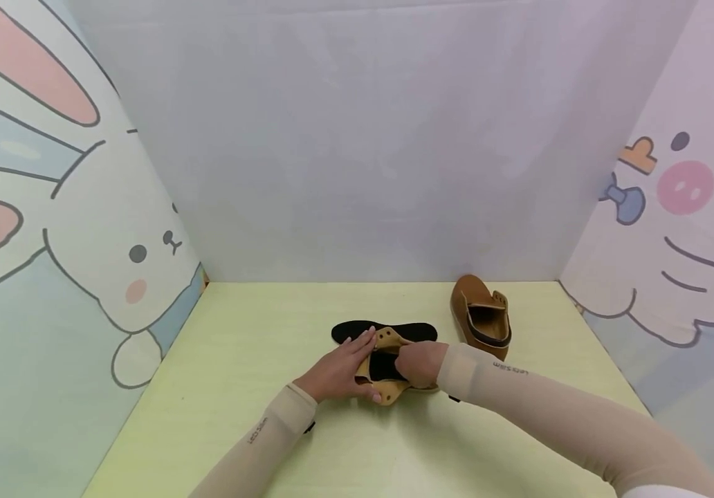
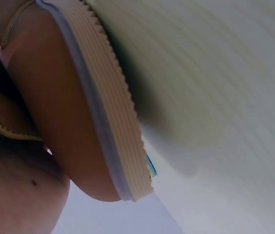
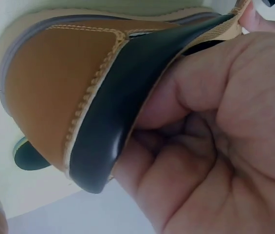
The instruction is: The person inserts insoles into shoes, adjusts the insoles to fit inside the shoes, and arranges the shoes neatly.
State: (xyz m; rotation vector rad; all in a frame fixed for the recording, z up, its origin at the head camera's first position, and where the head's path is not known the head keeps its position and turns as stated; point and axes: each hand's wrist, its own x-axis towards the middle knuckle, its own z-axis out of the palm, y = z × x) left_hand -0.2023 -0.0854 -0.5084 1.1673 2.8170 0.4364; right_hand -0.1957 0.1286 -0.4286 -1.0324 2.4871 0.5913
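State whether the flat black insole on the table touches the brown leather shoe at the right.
Apart: the head view shows pale yellow tabletop between the flat black insole and the brown leather shoe.

Dark lettering, seemingly "Let's Slim", on left sleeve (image 1: 256,443); likewise right sleeve (image 1: 550,401).

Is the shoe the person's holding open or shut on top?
Open. In the head view, the shoe has its eyelet flaps spread apart, with black showing inside.
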